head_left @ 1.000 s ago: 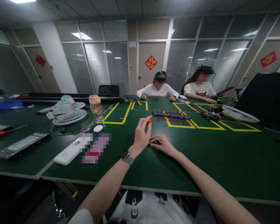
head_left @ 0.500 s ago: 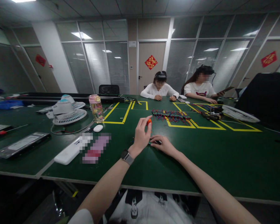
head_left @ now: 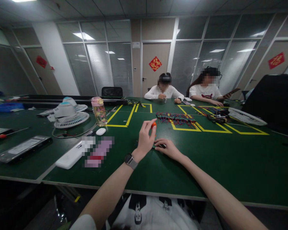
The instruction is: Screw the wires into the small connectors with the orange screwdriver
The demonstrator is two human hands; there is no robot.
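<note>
My left hand (head_left: 147, 135), with a watch on its wrist, is closed around an upright orange-handled screwdriver (head_left: 154, 124). Its orange top shows between thumb and fingers, while the lower part is hidden behind the hand. Just below and to the right, the fingers of my right hand (head_left: 166, 148) pinch a small green circuit board (head_left: 154, 146) on the table. Most of that board is covered by my hands. Beyond them lies a row of similar small boards with red and blue wires (head_left: 176, 118).
On the left are a pink-lidded bottle (head_left: 99, 111), white fan-like housings (head_left: 72, 116), a white mouse-like object (head_left: 101, 132), a white power bank-like block (head_left: 70, 158) and a flat metal-cased unit (head_left: 22, 148). Yellow tape (head_left: 117, 126) marks the green table. Two people sit opposite.
My two hands stay almost still, holding the same things. Across the table, one person's hand has risen slightly from the tabletop.
</note>
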